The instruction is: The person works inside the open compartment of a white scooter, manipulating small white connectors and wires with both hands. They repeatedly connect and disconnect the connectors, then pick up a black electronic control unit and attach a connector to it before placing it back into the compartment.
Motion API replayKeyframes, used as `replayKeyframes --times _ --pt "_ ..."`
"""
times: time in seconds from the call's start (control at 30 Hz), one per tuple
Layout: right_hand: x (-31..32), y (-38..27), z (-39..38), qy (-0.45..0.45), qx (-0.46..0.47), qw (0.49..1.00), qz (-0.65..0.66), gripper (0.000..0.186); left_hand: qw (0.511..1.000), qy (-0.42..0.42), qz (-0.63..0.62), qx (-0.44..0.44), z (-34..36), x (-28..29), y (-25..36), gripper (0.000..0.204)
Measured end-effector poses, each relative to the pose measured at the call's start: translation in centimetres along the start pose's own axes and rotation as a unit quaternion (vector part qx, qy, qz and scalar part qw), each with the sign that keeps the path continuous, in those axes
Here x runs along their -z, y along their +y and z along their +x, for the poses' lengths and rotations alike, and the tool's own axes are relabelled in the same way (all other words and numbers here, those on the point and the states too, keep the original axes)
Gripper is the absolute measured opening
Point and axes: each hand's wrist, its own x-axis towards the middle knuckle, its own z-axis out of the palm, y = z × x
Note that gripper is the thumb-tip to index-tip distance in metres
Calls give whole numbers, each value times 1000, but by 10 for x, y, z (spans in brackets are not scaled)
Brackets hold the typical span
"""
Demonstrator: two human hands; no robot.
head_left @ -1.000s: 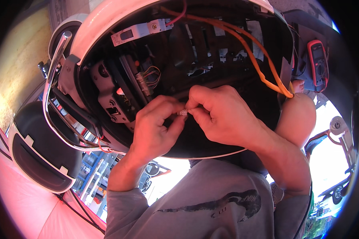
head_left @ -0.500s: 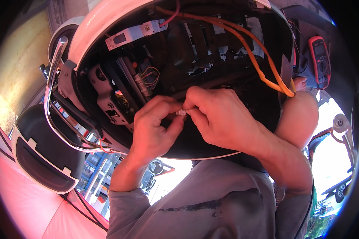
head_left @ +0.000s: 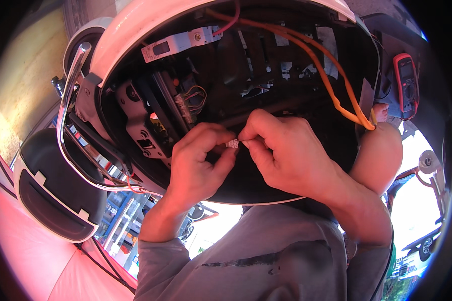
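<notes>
Over the open underside of a white scooter body (head_left: 135, 15), my left hand (head_left: 196, 163) pinches a small white connector (head_left: 232, 144) between thumb and fingers. Beside it, my right hand (head_left: 291, 155) has thumb and index fingertip pressed together at the connector's right side, on something tiny I cannot make out. Beyond my hands, thin wires run into a clustered connector block (head_left: 183, 105) by a metal bracket (head_left: 135, 130). A white rectangular switch unit (head_left: 176, 44) with a red wire sits higher up, and orange cables (head_left: 331, 85) run down the inside's right.
A chrome rail (head_left: 68, 108) curves along the left edge, with a black padded backrest (head_left: 52, 190) beside it. A red-cased multimeter (head_left: 407, 83) rests on a dark panel at right. My knee (head_left: 379, 153) is beside the right arm; pink fabric (head_left: 25, 251) fills the lower left.
Both hands and the scene shifted slightly right and down since half a second ago. The right fingertips sit slightly right of the connector, more of which now shows.
</notes>
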Motion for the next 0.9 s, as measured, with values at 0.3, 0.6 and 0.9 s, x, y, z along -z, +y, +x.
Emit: replayKeyframes --times 0.3,0.6,0.9 --pt "-2 0 0 -11 -1 1000 -5 13 1000 0 15 7 0 -1 1 20" --pt "-1 -1 0 -20 4 1000 -8 12 1000 -4 10 -1 0 -1 0 21" --pt "-6 -2 0 -33 29 996 -82 16 1000 -9 2 5 -2 -1 0 20"
